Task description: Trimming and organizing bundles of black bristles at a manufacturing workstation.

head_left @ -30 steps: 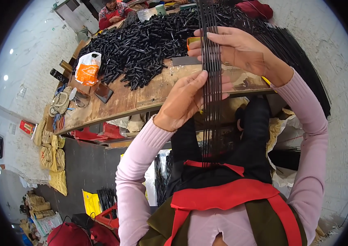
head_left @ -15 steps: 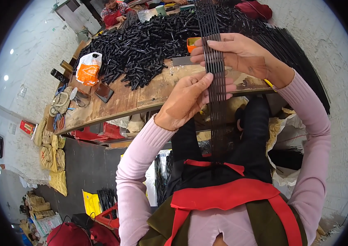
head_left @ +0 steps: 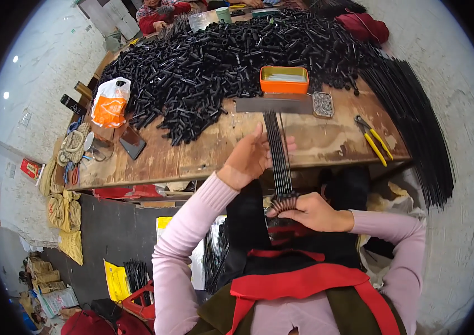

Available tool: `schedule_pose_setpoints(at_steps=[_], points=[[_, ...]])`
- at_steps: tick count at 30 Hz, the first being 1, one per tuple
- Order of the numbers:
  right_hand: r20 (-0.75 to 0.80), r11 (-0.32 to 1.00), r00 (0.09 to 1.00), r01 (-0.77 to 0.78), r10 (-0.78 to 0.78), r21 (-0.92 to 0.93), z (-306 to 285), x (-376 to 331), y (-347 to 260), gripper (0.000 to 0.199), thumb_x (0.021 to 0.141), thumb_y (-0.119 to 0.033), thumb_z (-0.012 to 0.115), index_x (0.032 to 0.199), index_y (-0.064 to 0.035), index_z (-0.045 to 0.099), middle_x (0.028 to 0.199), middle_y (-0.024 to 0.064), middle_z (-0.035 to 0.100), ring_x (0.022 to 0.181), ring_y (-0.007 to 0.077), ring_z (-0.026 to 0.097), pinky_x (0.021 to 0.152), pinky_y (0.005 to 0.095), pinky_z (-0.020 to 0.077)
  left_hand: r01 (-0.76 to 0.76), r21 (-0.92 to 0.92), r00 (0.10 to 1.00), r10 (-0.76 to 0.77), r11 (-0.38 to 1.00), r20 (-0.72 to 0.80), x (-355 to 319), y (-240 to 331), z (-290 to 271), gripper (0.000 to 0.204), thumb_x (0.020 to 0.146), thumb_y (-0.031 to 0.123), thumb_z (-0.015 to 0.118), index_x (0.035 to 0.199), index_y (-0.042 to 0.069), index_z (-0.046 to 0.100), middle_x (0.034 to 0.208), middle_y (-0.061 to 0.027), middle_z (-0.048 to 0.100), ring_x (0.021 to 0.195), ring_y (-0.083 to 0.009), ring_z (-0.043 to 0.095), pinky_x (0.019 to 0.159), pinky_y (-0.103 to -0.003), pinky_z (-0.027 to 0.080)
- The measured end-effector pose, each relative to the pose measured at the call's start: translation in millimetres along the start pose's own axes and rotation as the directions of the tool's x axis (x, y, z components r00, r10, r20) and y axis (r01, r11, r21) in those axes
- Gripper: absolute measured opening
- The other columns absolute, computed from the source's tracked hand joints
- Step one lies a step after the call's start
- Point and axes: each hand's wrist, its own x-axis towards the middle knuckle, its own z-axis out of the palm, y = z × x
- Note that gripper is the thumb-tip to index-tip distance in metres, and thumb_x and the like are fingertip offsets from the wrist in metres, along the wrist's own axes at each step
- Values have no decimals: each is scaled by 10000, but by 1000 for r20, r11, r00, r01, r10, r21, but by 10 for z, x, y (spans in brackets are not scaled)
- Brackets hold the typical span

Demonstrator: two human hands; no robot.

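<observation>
The right hand [head_left: 316, 213] has dropped from higher up; its fingers now grip the black rods [head_left: 276, 148] at their 6 o'clock end, steadying them from there. The left hand [head_left: 248, 158] lies open behind them. At 12 o'clock, an orange tin [head_left: 284, 87] shows fully on the tabletop [head_left: 192, 159].
</observation>
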Motion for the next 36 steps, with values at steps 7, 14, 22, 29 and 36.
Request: schedule_pose_setpoints(at_steps=[7,14,22,29,36], points=[[-162,983,982,-123,100,-137,-367,691,408,227,947,-165,618,1136,-53,677,714,147,636,599,105,530,569,323,440,-373,477,886,459,796,-74,444,432,-759,452,976,237,545,1321,-50,488,1161,-153,657,1124,-194,595,962,-345,471],[-187,990,979,63,-87,-127,-384,595,381,246,896,-64,646,1132,7,648,949,179,685,812,278,679,706,344,516,-132,776,893,413,617,-177,-464,173,752,182,881,-76,604,1052,-86,666,994,-153,703,903,-181,675,797,-298,566],[-83,977,979,177,-188,-121,-526,566,485,587,844,-165,716,1342,13,460,1264,198,571,1185,336,562,999,392,437,-352,709,831,553,611,-65,-476,139,801,248,873,-70,650,1120,-55,673,1072,-127,699,944,-151,674,816,-238,540],[-174,668,920,116,-352,-736,-1677,1459,332,178,894,-98,576,1018,-8,666,943,170,665,923,324,656,786,377,523,-427,649,860,506,630,75,-500,26,793,392,849,-130,624,1222,-11,623,1305,-172,586,1199,-217,574,988,-323,506],[-135,347,990,-109,-50,-932,-2392,2395,1077,163,778,-75,629,884,18,711,807,232,672,782,379,675,716,437,538,-299,715,946,298,632,132,-556,147,924,509,841,-160,601,1329,-79,481,1363,-250,509,1277,-314,508,1083,-456,422]])
